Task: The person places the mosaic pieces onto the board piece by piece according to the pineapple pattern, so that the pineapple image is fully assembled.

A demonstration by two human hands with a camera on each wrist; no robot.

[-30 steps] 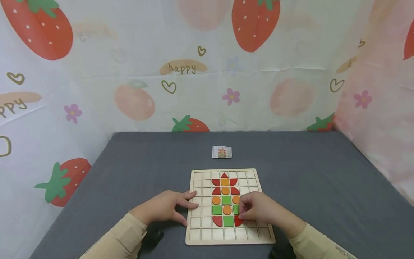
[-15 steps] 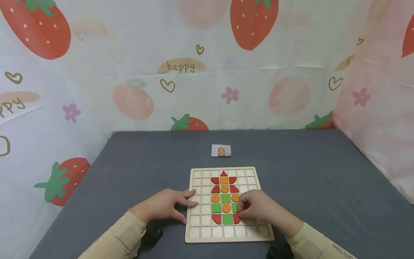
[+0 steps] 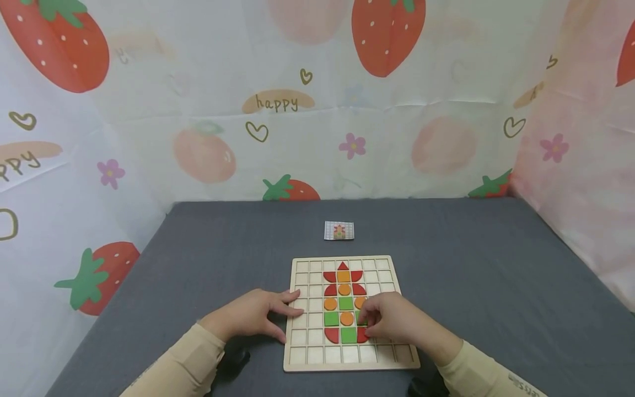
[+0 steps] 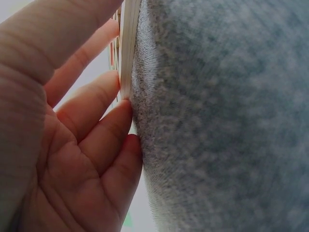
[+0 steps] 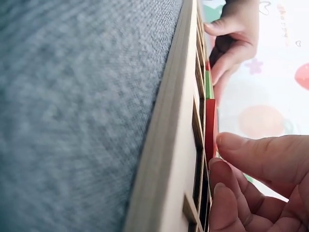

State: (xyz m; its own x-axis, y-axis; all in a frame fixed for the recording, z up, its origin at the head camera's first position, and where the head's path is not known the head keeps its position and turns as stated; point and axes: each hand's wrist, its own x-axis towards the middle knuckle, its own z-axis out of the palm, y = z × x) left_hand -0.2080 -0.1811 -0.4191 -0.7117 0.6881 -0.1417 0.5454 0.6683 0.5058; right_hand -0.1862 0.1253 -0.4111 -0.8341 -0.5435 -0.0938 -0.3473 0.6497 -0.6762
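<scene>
A wooden grid board (image 3: pixel 303 358) lies on the table, with red, orange and green pieces forming a figure in its middle columns. At its left edge my left hand (image 3: pixel 258 314) rests with fingers spread, two of them over the rim; the left wrist view shows fingertips against the board's side (image 4: pixel 126 53). My right hand (image 3: pixel 397 317) bends over the right side of the figure, thumb and fingers curled at a red rounded piece (image 3: pixel 362 335) in a lower cell. In the right wrist view the thumb touches that piece's edge. The fingers partly cover a green square (image 3: pixel 359 315) above it.
A small printed card (image 3: pixel 339 230) showing a similar figure lies behind the board. Grey cloth covers the table (image 3: pixel 238 237). A fruit-patterned curtain (image 3: pixel 208 71) hangs behind and at both sides. Dark devices sit under both wrists.
My right hand has shifted slightly left, its fingers reaching farther over the green square. My left hand keeps its place on the board's edge. The head view has tilted slightly.
</scene>
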